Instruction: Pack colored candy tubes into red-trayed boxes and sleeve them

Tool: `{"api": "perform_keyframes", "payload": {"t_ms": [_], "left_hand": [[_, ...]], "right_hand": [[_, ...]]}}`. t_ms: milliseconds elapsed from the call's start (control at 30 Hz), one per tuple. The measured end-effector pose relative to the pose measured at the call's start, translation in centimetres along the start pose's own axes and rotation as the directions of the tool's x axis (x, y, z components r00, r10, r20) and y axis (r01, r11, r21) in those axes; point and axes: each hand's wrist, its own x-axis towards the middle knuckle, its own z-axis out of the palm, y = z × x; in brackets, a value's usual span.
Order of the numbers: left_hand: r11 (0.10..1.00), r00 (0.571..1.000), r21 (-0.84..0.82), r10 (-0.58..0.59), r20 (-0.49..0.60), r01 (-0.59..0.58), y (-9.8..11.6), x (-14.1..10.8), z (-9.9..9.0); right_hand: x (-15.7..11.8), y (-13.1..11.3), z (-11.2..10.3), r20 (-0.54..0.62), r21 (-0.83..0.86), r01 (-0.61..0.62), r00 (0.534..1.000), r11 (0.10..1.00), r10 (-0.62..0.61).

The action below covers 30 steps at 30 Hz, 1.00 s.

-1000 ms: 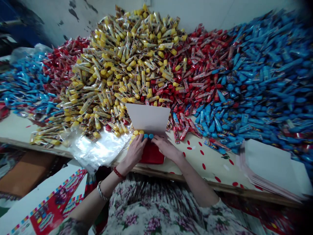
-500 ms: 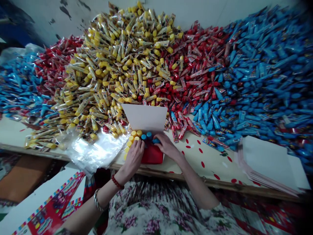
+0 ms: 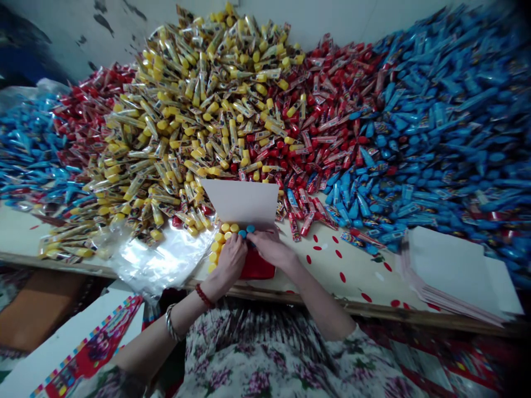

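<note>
In the head view, an open box with a raised white lid (image 3: 244, 205) and a red front (image 3: 258, 268) stands at the table edge before me. Tubes with yellow caps (image 3: 217, 246) are packed upright at its left, and blue caps (image 3: 250, 228) show beside them. My left hand (image 3: 231, 260) is closed over the middle of the box, its fingertips by a blue cap; what they grip is hidden. Reaching in from the right, my right hand (image 3: 271, 249) pinches at a blue-capped tube, its fingertips close to my left hand.
Heaped behind the box are wrapped yellow tubes (image 3: 199, 110), red tubes (image 3: 327, 105) and blue tubes (image 3: 448, 116). Clear plastic bags (image 3: 161, 257) lie left of the box. White folded cartons (image 3: 452, 265) are stacked at the right. Printed card (image 3: 91, 354) sits below the table edge.
My right hand has moved left across the box, from its right side to the blue caps near my left hand. My left hand stays over the middle.
</note>
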Motion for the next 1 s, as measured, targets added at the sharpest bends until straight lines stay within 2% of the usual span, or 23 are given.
{"api": "perform_keyframes", "payload": {"t_ms": [167,333,433,500,533,600,633,667,700,733,767,800,867,933,1000], "left_hand": [[0.996,0.996,0.029,0.082,0.022,-0.083,-0.2,0.3,-0.3],[0.999,0.998,-0.01,0.05,0.025,-0.05,-0.3,0.8,-0.4],[0.999,0.999,-0.022,0.033,0.029,-0.033,-0.2,1.1,-0.5],[1.0,1.0,-0.004,0.024,0.007,-0.024,0.0,1.1,-0.6],[1.0,1.0,0.009,0.022,-0.01,-0.021,0.0,1.1,-0.6],[1.0,0.999,0.023,0.017,-0.037,-0.016,0.0,0.8,-0.7],[1.0,0.998,0.018,0.006,-0.056,-0.005,0.1,0.5,-0.8],[1.0,0.996,0.004,-0.011,-0.088,0.012,0.1,0.2,-0.9],[0.999,0.99,-0.019,-0.03,-0.136,0.027,0.3,0.0,-1.2],[0.998,0.978,-0.049,-0.042,-0.204,0.033,0.6,-0.3,-1.6],[0.996,0.959,-0.089,-0.042,-0.281,0.017,1.1,-0.4,-2.2],[0.991,0.937,-0.134,-0.022,-0.349,-0.027,1.8,-0.3,-2.8],[0.96,0.905,-0.221,0.066,-0.42,-0.173,3.8,0.8,-4.3],[0.916,0.909,-0.289,0.155,-0.387,-0.28,6.3,3.5,-5.7],[0.915,0.948,-0.319,0.158,-0.275,-0.245,8.6,7.5,-6.5]], "right_hand": [[0.5,-0.9,1.0,-0.064,0.011,-0.087,0.994,0.996,0.088],[-0.5,-0.6,3.9,-0.151,0.127,-0.176,0.969,0.976,0.194],[-1.1,-0.7,5.5,-0.268,0.208,-0.138,0.944,0.968,0.192],[-2.0,-0.1,6.1,-0.392,0.254,-0.097,0.899,0.962,0.194],[-2.8,0.6,6.2,-0.458,0.271,-0.094,0.863,0.958,0.214],[-5.4,3.3,6.0,-0.574,0.297,-0.164,0.757,0.941,0.313],[-7.1,5.3,5.8,-0.621,0.309,-0.249,0.678,0.918,0.393],[-9.1,7.5,5.5,-0.659,0.323,-0.363,0.577,0.874,0.483],[-11.3,9.9,5.1,-0.668,0.324,-0.487,0.489,0.811,0.56],[-13.5,12.2,4.9,-0.683,0.318,-0.611,0.382,0.725,0.623],[-15.5,14.4,4.7,-0.671,0.282,-0.7,0.345,0.656,0.656],[-17.2,16.1,4.6,-0.651,0.242,-0.755,0.339,0.61,0.679],[-19.3,18.2,5.0,-0.588,0.146,-0.77,0.438,0.622,0.68],[-19.8,18.4,5.9,-0.537,0.085,-0.731,0.538,0.677,0.65],[-19.3,17.1,7.1,-0.495,0.077,-0.678,0.611,0.731,0.618]]}}
